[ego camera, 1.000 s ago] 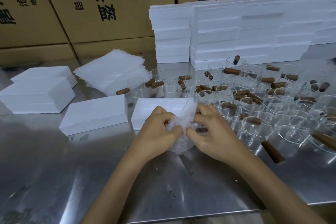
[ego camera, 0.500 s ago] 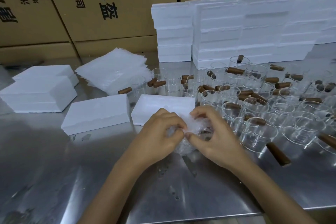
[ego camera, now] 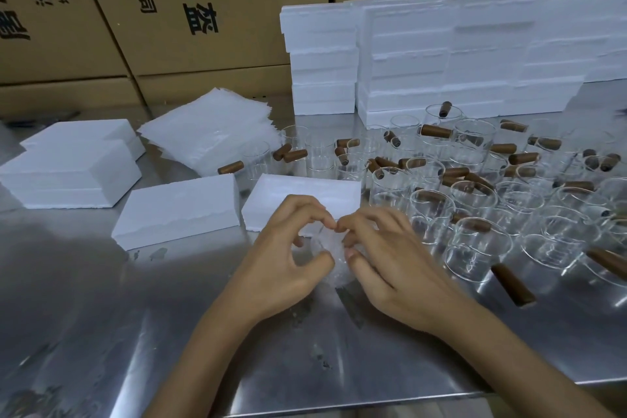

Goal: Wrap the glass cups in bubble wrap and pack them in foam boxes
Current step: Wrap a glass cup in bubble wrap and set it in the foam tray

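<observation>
A cup bundled in bubble wrap (ego camera: 334, 253) sits on the steel table between my hands. My left hand (ego camera: 288, 254) grips its left side with fingers and thumb curled round it. My right hand (ego camera: 383, 258) grips the right side, and the fingertips of both hands meet on top of the bundle. The cup itself is mostly hidden by wrap and fingers. Just behind the hands lies a white foam box (ego camera: 305, 200). Several bare glass cups with brown wooden handles (ego camera: 475, 248) stand to the right.
Another foam box (ego camera: 176, 210) lies to the left, with stacked foam pieces (ego camera: 71, 173) further left. A pile of bubble wrap sheets (ego camera: 210, 132) lies behind. A wall of foam boxes (ego camera: 441, 58) and cardboard cartons (ego camera: 203, 10) lines the back. The steel table's edge (ego camera: 373, 400) runs near me.
The loose flap of wrap that stood up between my hands has been folded down. Both hands have closed in, and their fingertips now meet over the bundle.
</observation>
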The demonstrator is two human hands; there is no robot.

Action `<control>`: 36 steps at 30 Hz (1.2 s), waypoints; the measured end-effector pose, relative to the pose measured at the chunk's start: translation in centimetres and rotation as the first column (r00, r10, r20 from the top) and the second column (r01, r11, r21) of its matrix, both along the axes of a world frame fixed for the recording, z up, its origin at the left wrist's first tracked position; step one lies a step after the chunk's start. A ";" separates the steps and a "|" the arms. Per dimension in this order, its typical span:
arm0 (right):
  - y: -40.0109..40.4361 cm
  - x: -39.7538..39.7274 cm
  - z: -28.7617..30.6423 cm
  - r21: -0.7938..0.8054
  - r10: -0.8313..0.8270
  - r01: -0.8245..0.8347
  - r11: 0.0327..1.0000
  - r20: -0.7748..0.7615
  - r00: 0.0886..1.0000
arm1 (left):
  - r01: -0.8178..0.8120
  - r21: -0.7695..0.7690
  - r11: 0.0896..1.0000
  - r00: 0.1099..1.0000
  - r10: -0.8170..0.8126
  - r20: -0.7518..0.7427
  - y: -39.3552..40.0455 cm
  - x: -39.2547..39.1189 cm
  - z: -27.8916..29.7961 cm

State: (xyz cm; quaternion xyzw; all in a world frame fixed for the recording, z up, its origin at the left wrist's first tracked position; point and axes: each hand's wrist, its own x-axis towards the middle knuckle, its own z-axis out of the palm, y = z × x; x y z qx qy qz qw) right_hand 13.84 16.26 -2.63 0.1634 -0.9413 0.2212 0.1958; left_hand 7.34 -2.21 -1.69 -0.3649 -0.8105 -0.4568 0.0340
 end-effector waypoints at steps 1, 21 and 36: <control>0.0 0.1 0.2 -0.116 0.008 -0.005 0.993 0.031 0.999 | 0.026 -0.071 0.997 1.000 -0.025 0.019 -0.1 0.0 0.0; 0.8 0.7 0.3 0.117 -0.109 0.107 0.987 0.009 0.994 | 0.037 -0.301 0.953 0.997 -0.057 -0.058 0.1 -0.3 0.4; -0.5 -0.2 0.3 0.036 -0.298 0.296 0.955 0.082 0.951 | -0.268 -0.254 0.929 0.933 0.316 0.174 -0.4 -9.0 0.3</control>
